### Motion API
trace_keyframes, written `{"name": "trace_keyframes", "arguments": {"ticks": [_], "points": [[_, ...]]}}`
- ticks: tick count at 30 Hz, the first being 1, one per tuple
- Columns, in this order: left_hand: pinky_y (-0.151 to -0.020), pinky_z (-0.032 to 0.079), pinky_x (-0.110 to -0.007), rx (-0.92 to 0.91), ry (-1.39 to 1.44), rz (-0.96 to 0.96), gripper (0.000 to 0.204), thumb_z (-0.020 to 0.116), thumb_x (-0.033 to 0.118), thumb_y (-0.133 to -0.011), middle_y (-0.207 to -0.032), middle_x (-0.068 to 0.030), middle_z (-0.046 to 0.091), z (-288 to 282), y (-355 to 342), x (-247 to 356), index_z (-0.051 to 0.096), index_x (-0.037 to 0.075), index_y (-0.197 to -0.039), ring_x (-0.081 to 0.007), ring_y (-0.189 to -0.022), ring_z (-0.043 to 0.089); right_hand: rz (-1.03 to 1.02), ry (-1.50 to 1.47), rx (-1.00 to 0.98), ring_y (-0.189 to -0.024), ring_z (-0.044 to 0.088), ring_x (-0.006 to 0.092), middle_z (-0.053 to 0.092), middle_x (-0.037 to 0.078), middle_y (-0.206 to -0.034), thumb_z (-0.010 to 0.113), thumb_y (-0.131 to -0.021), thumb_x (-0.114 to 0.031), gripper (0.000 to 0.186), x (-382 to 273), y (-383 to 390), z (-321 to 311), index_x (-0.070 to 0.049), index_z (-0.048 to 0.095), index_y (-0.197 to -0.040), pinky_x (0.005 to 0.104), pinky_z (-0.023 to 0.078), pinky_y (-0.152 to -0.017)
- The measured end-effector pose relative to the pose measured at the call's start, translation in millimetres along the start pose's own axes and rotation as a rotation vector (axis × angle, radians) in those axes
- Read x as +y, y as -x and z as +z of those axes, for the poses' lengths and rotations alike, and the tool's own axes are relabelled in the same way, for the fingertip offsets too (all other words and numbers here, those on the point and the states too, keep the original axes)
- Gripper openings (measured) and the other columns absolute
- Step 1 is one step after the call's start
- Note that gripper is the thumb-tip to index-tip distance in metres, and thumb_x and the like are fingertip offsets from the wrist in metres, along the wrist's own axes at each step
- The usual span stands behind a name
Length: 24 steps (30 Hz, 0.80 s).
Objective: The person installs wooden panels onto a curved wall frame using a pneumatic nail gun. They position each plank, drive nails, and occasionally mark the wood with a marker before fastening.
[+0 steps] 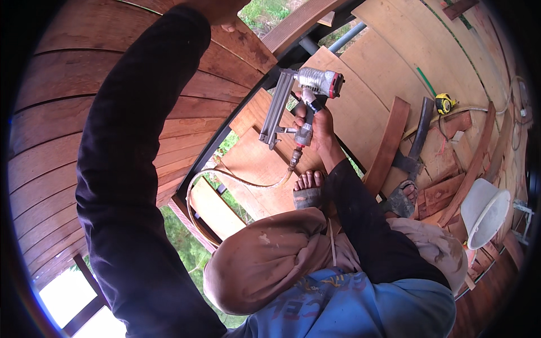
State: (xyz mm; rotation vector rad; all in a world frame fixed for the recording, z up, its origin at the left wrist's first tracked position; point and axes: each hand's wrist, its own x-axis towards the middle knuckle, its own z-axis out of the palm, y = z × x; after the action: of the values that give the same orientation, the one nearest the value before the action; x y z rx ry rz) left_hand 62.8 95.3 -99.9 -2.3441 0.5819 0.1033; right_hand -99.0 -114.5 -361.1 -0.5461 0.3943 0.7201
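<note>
My right hand (322, 127) is wrapped round the grip of a silver air nailer (318, 79), holding it above the wooden boards. Its long, slanted magazine lies to the left of the grip. A pale air hose (248, 183) joins the bottom of the handle and loops off to the left. My left arm reaches up to the top edge, where my left hand (217, 10) is partly cut off, next to the reddish plank wall (62, 107). One fingertip shows below that hand; its other fingers are hidden, so its hold is unclear.
My sandalled feet rest on loose boards (366, 62) with open gaps between them. To the right are a yellow-black tape measure (445, 103), a green pencil (426, 81), a dark-handled hammer (421, 127), a reddish plank (389, 143), wood offcuts (445, 191) and a white bucket (484, 214).
</note>
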Motion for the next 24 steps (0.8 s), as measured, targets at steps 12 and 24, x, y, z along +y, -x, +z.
{"name": "trace_keyframes", "arguments": {"ticks": [12, 24], "points": [[-0.063, 0.055, -0.038, 0.041, -0.047, 0.057, 0.040, 0.087, 0.046, -0.057, -0.073, -0.0049, 0.070, -4.6, 0.1, 2.5, 0.075, 0.012, -0.076, -0.0239, -0.071, 0.071, 0.012, -0.009, 0.043, -0.055, 0.052, 0.0136, 0.054, 0.001, -0.071, 0.065, -0.097, -0.038, 0.044, 15.8, -16.8, -9.8, -0.005, 0.057, -0.123, 0.0335, 0.046, -0.054], [-0.060, 0.055, -0.037, -0.092, -0.083, -0.018, 0.039, 0.085, 0.046, -0.059, -0.072, -0.0056, 0.072, -17.4, 0.2, 8.7, 0.075, 0.011, -0.074, -0.0240, -0.069, 0.071, 0.018, -0.025, 0.048, -0.057, 0.052, 0.0135, 0.053, 0.001, -0.071, 0.065, -0.095, -0.036, 0.039, 14.1, -22.0, -8.1, -0.007, 0.058, -0.120, 0.0334, 0.046, -0.056]]}}
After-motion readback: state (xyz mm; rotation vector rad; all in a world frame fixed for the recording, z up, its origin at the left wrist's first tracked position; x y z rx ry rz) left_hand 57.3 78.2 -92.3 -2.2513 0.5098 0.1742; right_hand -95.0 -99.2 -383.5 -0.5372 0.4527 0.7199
